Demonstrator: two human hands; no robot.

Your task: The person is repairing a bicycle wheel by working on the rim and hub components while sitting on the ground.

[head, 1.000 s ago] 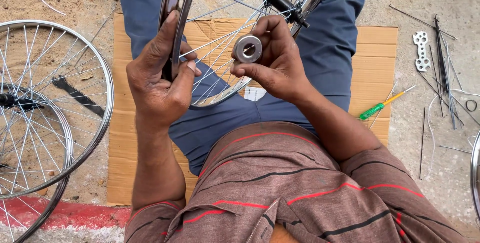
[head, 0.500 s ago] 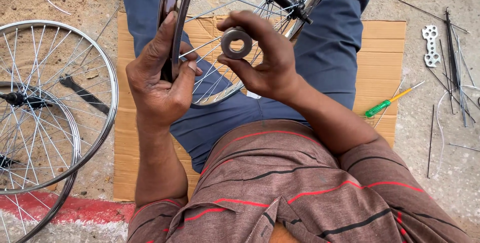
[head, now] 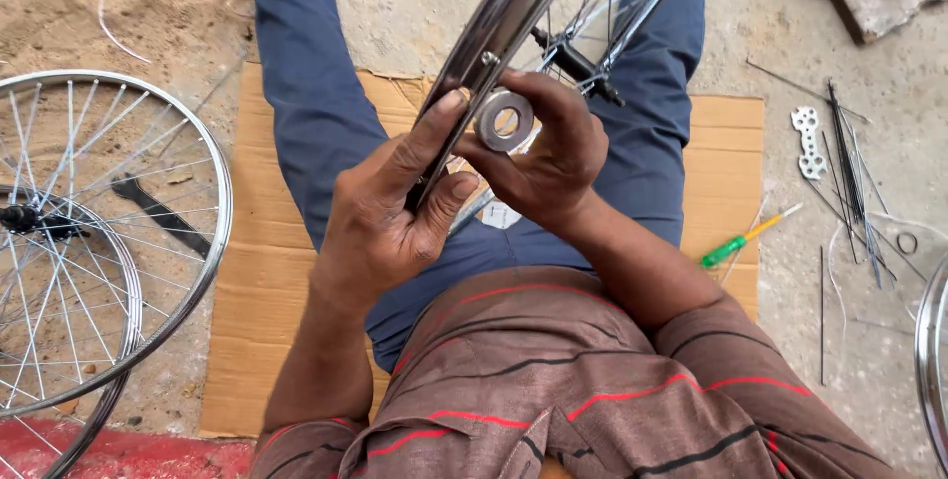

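I sit on a sheet of cardboard with a bicycle wheel rim standing between my legs. My left hand grips the rim's near edge, thumb and fingers wrapped around it. My right hand holds a small round metal ring tool between thumb and fingers, pressed against the rim right beside my left fingertips. The wheel's spokes and black hub show just behind my right hand.
Two spoked wheels lie on the sandy ground at the left. At the right lie a green-handled screwdriver, a flat white multi-hole wrench, loose spokes and another rim's edge.
My right hand has lifted the ring tool up and left until it meets the rim by my left fingers. The view has shifted, so the rim leans more to the right.
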